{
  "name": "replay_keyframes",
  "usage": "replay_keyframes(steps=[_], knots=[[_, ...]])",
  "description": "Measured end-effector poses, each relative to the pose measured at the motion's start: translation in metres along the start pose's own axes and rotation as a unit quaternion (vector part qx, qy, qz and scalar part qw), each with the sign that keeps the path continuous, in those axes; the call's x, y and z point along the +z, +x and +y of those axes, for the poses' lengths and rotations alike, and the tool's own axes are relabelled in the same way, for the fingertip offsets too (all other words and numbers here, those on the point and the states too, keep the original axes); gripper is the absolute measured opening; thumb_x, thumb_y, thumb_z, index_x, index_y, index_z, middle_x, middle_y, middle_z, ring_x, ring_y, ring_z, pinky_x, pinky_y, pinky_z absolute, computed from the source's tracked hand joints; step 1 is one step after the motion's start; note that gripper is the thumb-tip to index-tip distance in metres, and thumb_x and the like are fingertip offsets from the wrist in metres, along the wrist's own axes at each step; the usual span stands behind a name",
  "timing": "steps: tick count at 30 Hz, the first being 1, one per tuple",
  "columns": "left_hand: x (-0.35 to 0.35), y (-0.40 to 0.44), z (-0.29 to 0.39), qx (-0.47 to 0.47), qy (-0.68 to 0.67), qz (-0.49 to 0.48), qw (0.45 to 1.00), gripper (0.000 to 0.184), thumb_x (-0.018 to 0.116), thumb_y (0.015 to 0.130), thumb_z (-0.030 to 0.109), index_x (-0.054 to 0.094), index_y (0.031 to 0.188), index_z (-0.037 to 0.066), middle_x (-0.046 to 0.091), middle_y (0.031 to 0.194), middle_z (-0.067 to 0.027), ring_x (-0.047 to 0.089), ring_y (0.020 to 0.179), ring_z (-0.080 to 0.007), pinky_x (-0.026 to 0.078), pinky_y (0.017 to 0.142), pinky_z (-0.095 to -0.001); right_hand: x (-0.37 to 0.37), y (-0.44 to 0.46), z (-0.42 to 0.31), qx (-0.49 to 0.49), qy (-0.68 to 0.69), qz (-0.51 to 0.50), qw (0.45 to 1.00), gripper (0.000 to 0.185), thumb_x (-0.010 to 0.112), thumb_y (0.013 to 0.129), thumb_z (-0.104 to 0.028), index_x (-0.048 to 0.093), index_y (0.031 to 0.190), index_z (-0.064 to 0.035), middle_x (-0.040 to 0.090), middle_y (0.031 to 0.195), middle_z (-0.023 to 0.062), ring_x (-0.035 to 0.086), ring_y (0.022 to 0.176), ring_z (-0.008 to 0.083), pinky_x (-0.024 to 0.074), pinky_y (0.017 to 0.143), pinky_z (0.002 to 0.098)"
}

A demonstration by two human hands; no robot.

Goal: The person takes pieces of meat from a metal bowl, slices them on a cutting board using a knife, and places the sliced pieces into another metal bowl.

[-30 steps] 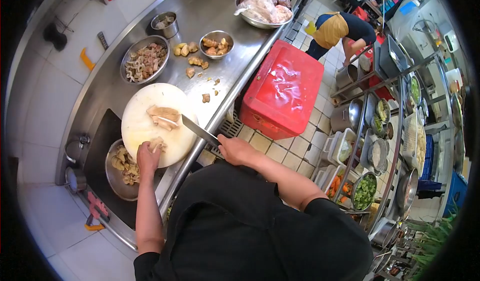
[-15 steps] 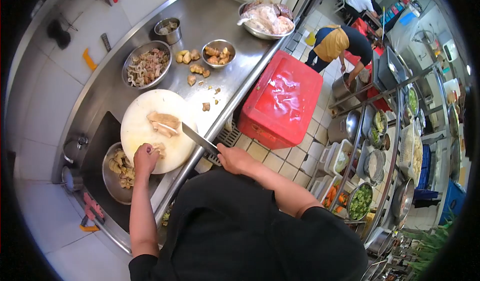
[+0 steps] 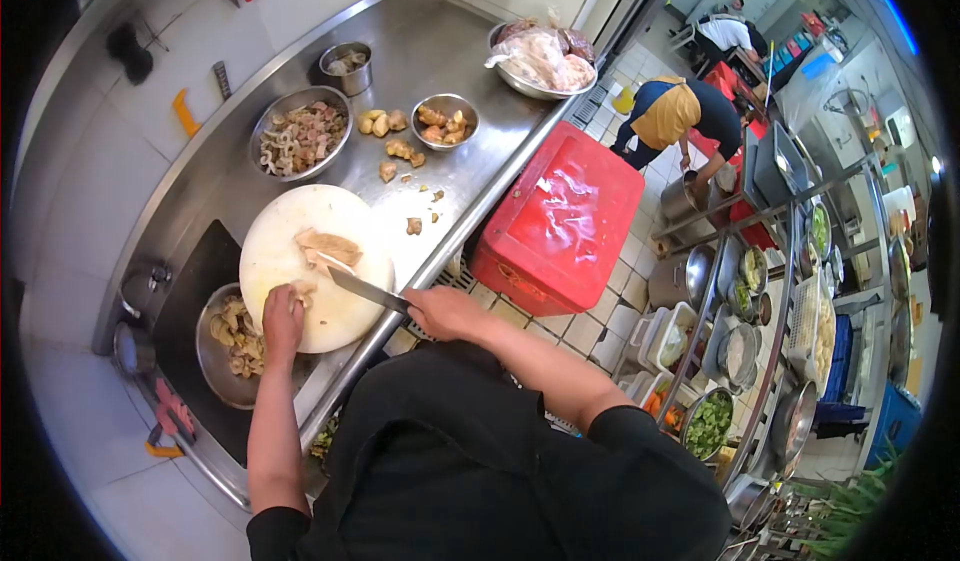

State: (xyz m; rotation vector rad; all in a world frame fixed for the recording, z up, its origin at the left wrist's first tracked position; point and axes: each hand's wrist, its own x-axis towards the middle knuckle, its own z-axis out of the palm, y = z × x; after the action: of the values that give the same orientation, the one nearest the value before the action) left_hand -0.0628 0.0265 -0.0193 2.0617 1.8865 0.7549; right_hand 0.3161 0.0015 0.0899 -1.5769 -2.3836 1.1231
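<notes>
My right hand [image 3: 440, 313] is wrapped round the handle of a cleaver-like knife [image 3: 365, 288], whose blade lies over the right part of a round white cutting board [image 3: 262, 251]. The blade's tip reaches the pale piece of meat or ginger [image 3: 332, 247] on the board. At the board's lower left, my left hand [image 3: 283, 319] has its fingers pressed together on small pale pieces [image 3: 303, 292]. Beside that hand, a metal bowl [image 3: 213, 361] of pale chunks [image 3: 236, 333] sits in the dark sink.
Bowls of chopped meat [image 3: 303, 136] and ginger [image 3: 442, 123] stand on the steel counter [image 3: 420, 51], with a bowl of bagged meat [image 3: 541, 59] farther back. A red cooler [image 3: 565, 211] stands beside the counter. Another person [image 3: 670, 111] bends over a pot; shelves are at the right.
The knife has moved left over the board, its tip now at the larger piece. My left hand has shifted slightly at the board's edge. The other person's arm has reached into the pot.
</notes>
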Motion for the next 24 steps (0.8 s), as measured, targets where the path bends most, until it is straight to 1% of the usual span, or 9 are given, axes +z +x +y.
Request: replay_keyframes(steps=[3, 5, 7, 10, 14, 16, 18, 20, 24], knots=[[-0.003, 0.017, -0.013, -0.032, 0.025, 0.001, 0.999, 0.03, 0.071, 0.088, 0.003, 0.068, 0.117, -0.001, 0.066, 0.126, -0.0215, 0.063, 0.12, -0.0423, 0.052, 0.104, -0.0471, 0.0, 0.038, -0.006, 0.015, -0.046, -0.023, 0.999, 0.03, 0.051, 0.105, -0.02, 0.06, 0.128, -0.0046, 0.074, 0.109, 0.0277, 0.072, 0.104, 0.0478, 0.0557, 0.089, 0.0604], [0.006, 0.021, -0.032, -0.014, 0.053, 0.057, 0.997, 0.026, 0.071, 0.088, 0.006, 0.069, 0.113, 0.002, 0.063, 0.14, -0.0205, 0.061, 0.127, -0.0422, 0.052, 0.106, -0.0469, 0.001, 0.058, -0.014, 0.041, -0.061, -0.023, 0.997, 0.03, 0.048, 0.105, -0.02, 0.058, 0.129, -0.0048, 0.075, 0.112, 0.0277, 0.072, 0.108, 0.0471, 0.0564, 0.092, 0.0592], [-0.006, 0.023, -0.02, -0.068, 0.058, 0.063, 0.994, 0.019, 0.069, 0.092, 0.01, 0.07, 0.111, 0.006, 0.061, 0.146, -0.0147, 0.065, 0.123, -0.0405, 0.055, 0.1, -0.0487, -0.003, 0.072, -0.02, 0.049, -0.071, -0.023, 0.996, 0.03, 0.045, 0.106, -0.02, 0.058, 0.129, -0.0055, 0.074, 0.114, 0.0276, 0.072, 0.111, 0.0465, 0.0566, 0.094, 0.0584], [-0.022, 0.02, -0.001, -0.11, 0.025, 0.116, 0.987, 0.021, 0.07, 0.091, 0.011, 0.071, 0.111, 0.005, 0.069, 0.124, -0.0163, 0.07, 0.109, -0.0382, 0.056, 0.094, -0.0475, -0.005, 0.081, -0.026, 0.054, -0.083, -0.024, 0.995, 0.029, 0.045, 0.106, -0.021, 0.058, 0.128, -0.0064, 0.074, 0.113, 0.028, 0.071, 0.111, 0.0472, 0.0554, 0.094, 0.0596], [-0.011, 0.011, 0.025, -0.043, -0.018, 0.179, 0.983, 0.021, 0.069, 0.09, 0.008, 0.07, 0.111, 0.003, 0.072, 0.104, -0.0176, 0.072, 0.09, -0.0349, 0.059, 0.084, -0.0444, 0.001, 0.073, -0.028, 0.025, -0.081, -0.006, 0.996, 0.027, 0.046, 0.107, -0.023, 0.057, 0.124, -0.0052, 0.074, 0.11, 0.0289, 0.07, 0.108, 0.049, 0.0543, 0.092, 0.0614], [-0.001, 0.002, 0.053, -0.066, -0.038, 0.117, 0.99, 0.021, 0.069, 0.089, 0.009, 0.069, 0.109, 0.002, 0.071, 0.103, -0.0179, 0.071, 0.093, -0.0366, 0.058, 0.085, -0.0457, 0.002, 0.068, -0.031, 0.046, -0.078, 0.017, 0.996, 0.026, 0.047, 0.107, -0.024, 0.056, 0.12, -0.0037, 0.073, 0.104, 0.0301, 0.07, 0.102, 0.0505, 0.0533, 0.088, 0.0627], [0.013, -0.01, 0.073, -0.041, -0.023, 0.054, 0.997, 0.023, 0.068, 0.087, 0.012, 0.07, 0.108, 0.004, 0.071, 0.106, -0.0161, 0.067, 0.106, -0.037, 0.055, 0.094, -0.0488, 0.006, 0.06, -0.024, 0.029, -0.076, 0.021, 0.996, 0.025, 0.048, 0.108, -0.024, 0.056, 0.119, -0.0034, 0.073, 0.098, 0.0312, 0.07, 0.099, 0.0513, 0.053, 0.087, 0.0634], [0.018, -0.026, 0.078, 0.014, 0.005, 0.013, 1.0, 0.021, 0.068, 0.087, 0.013, 0.072, 0.106, 0.005, 0.071, 0.108, -0.015, 0.067, 0.107, -0.0368, 0.053, 0.096, -0.049, 0.004, 0.049, -0.022, 0.029, -0.063, 0.027, 0.997, 0.024, 0.05, 0.108, -0.024, 0.056, 0.12, -0.0033, 0.072, 0.097, 0.0326, 0.07, 0.098, 0.0524, 0.0524, 0.087, 0.0638], [0.003, -0.04, 0.069, 0.021, 0.003, 0.016, 1.0, 0.018, 0.072, 0.087, 0.016, 0.074, 0.102, 0.006, 0.071, 0.107, -0.0148, 0.066, 0.106, -0.0369, 0.053, 0.096, -0.0491, 0.005, 0.03, -0.009, 0.028, -0.052, 0.027, 0.998, 0.025, 0.051, 0.108, -0.023, 0.056, 0.119, -0.0014, 0.072, 0.097, 0.0331, 0.069, 0.097, 0.0535, 0.0519, 0.088, 0.064]])
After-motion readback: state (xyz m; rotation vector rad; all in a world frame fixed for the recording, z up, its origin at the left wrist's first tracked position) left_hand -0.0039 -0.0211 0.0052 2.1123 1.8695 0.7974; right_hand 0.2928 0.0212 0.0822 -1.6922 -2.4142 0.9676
